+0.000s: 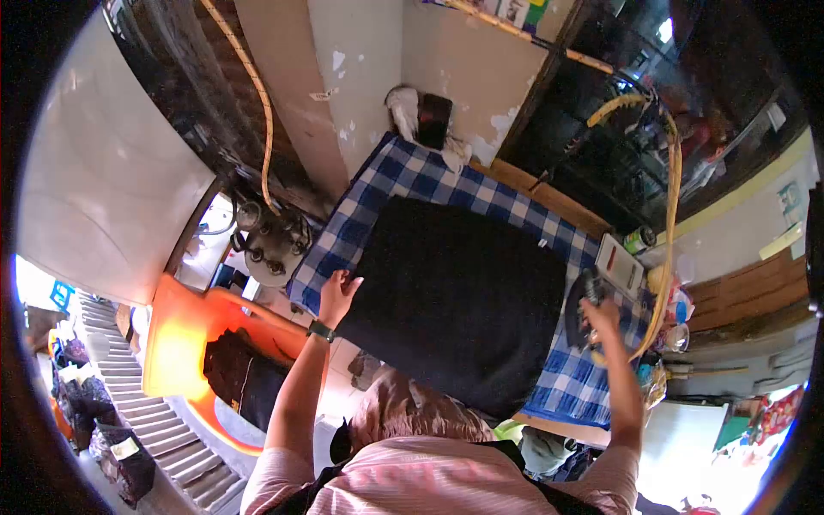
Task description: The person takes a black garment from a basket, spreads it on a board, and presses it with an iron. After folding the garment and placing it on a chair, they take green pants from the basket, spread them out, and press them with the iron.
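A black cloth or garment (455, 292) lies spread flat over a blue and white checked cover (412, 172) on the table. My left hand (338, 296), with a dark watch on the wrist, is at the garment's left edge; its thumb is apart from its slightly bent fingers, and it grips nothing that I can see. At the right, my right hand (599, 316) is wrapped round the handle of a dark iron (580, 300). The iron stands on the checked cover beside the garment's right edge. A yellowish hose (673, 197) runs up from near it.
To the left, an orange chair (176, 343) bears dark folded clothes (245, 378). A metal tank with knobs (268, 245) stands behind it. A white tray-like box (620, 264) and a can (639, 239) sit at the table's right end. A crumpled white cloth (403, 112) lies at the back corner.
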Available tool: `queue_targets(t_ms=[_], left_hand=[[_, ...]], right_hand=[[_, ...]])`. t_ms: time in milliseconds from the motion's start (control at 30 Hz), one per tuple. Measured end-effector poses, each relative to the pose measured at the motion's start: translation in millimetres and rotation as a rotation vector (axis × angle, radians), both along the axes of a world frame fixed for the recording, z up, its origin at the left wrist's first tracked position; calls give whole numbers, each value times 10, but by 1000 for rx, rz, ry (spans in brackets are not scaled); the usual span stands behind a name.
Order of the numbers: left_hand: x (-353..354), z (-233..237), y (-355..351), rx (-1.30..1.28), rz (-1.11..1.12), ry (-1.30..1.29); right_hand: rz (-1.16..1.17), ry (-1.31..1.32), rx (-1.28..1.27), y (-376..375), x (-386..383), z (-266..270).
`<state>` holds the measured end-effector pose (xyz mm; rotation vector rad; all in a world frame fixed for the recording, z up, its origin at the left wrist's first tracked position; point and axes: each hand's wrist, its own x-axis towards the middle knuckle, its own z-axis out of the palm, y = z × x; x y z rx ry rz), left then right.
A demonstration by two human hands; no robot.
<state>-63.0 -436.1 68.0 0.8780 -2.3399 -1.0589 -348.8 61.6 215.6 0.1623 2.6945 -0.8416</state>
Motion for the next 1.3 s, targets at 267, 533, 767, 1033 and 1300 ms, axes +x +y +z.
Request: queue_targets(t_ms=[267, 533, 767, 1033, 1300], left_hand=[[-1371, 39, -555, 74, -239, -133], [-2163, 208, -950, 246, -422, 8], [-1369, 755, -1352, 181, -258, 226], [165, 778, -1520, 199, -15, 56], [-760, 1510, -1191, -45, -55, 273]], right_hand=[[791, -124, 109, -1813, 1364, 57], [1089, -34, 156, -3522, 1434, -279], [870, -2, 94, -4509, 45, -262], [807, -176, 1, -4628, 115, -185], [1272, -89, -26, -4379, 1656, -350]])
